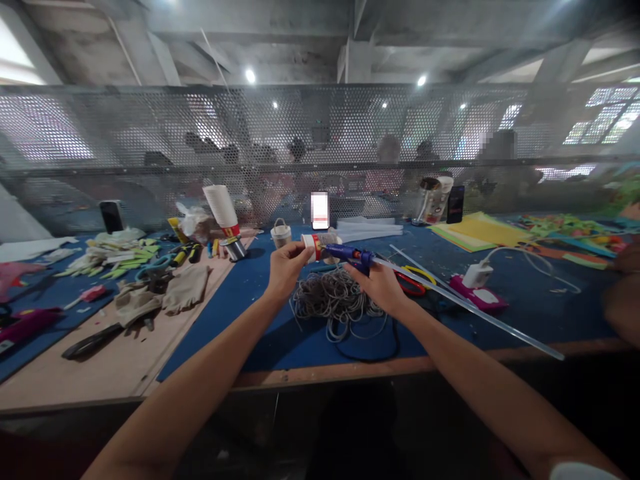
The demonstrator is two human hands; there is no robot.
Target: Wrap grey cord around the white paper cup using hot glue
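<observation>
My left hand [286,270] is closed on a small white and red paper cup [311,247], gripping it at its left side. In my right hand [384,287] is a blue hot glue gun [350,253], its nozzle pointing left at the cup; whether the tip touches it I cannot tell. A long translucent glue stick [480,309] runs out of the gun's back toward the lower right. Under both hands lies a tangled heap of grey cord [333,297] on the blue mat. Just behind the left hand stands a small cup with a looped handle [281,233].
A perforated metal screen [170,133] closes off the back. Stacked paper cups [221,208], gloves [186,290] and scissors lie left. A lit phone [320,212] stands centrally. To the right are a purple power strip [479,293], red-and-yellow-handled tools and yellow sheets [480,230].
</observation>
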